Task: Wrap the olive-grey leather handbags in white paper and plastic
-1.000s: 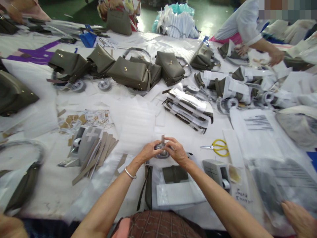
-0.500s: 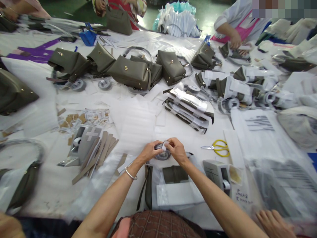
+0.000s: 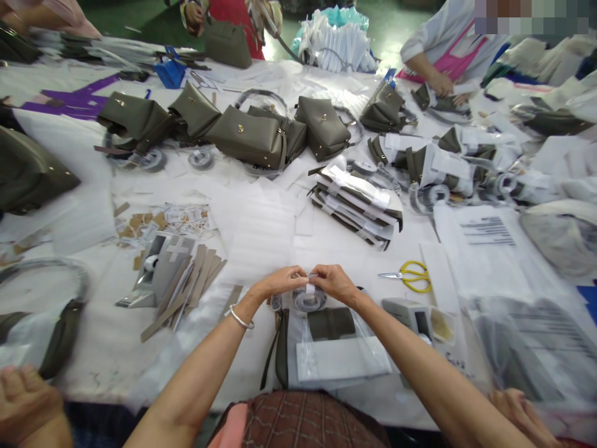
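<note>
A coiled strap in clear wrap [image 3: 310, 300] sits at the upper edge of an olive handbag [image 3: 331, 323], which lies flat in front of me. A small white piece of tape [image 3: 310, 289] shows on the coil's top edge. My left hand [image 3: 285, 280] has its fingers closed at that edge, just left of the tape. From the other side my right hand [image 3: 333, 283] pinches the same spot, its fingertips almost meeting the left ones. The exact grip is partly hidden by the fingers. Translucent wrap and a white sheet [image 3: 345, 359] cover the bag's lower part.
Yellow-handled scissors [image 3: 413, 276] and a grey tape dispenser [image 3: 405, 311] lie to the right. Left are another dispenser [image 3: 168, 267] and brown strips [image 3: 200, 280]. Handbags [image 3: 247, 137] line the table's middle; wrapped parts [image 3: 357, 202] lie nearer. Other people's hands [image 3: 28, 401] show at both sides.
Both hands have shifted from holding the white tape above the coil to the coil's top edge, where the tape now lies. More of the coil shows below the fingers.
</note>
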